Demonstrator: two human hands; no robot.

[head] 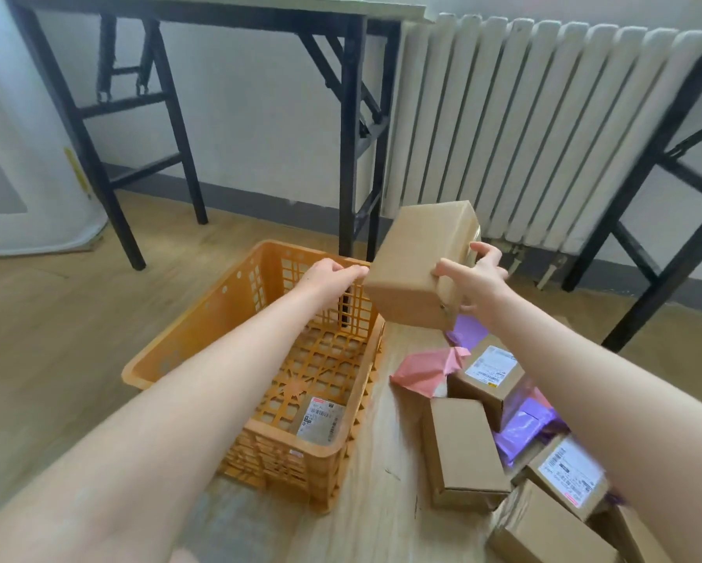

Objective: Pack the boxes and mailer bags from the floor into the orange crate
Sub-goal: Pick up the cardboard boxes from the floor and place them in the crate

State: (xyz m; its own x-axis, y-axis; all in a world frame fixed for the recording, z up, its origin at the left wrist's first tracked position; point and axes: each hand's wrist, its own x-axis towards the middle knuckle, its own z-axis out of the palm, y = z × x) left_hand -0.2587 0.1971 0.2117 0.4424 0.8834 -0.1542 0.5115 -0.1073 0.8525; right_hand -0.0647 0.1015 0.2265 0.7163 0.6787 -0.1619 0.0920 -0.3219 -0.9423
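The floor (49, 319) is pale wood-look plank; a white wall (260, 115) with a grey skirting runs behind; a white ribbed radiator (544, 128) stands against it at right; a black-legged folding table (203, 10) stands at back left, and the black frame of a second one (666, 188) shows at far right; something white and draped (24, 164) fills the left edge.

The orange crate (203, 319) sits on the floor, lattice-walled, with one labelled box (319, 420) lying in its near corner; the label carries barcodes, but the print is too blurred to read.

The right hand (475, 278) grips the near end of a plain brown box (418, 266), thumb on top and fingers wrapped beneath, holding it tilted in the air above the crate's far right corner; the left hand (333, 274) reaches over the crate with fingers curled, its fingertips at the box's left edge; I cannot tell whether they touch it.

On the floor to the right of the crate lies the pile: five cardboard boxes in view, two with white barcode labels (491, 365), unreadable, one plain box (463, 453) nearest the crate; one pink mailer (426, 373); purple mailers (524, 428), at least two, partly hidden by the right arm.
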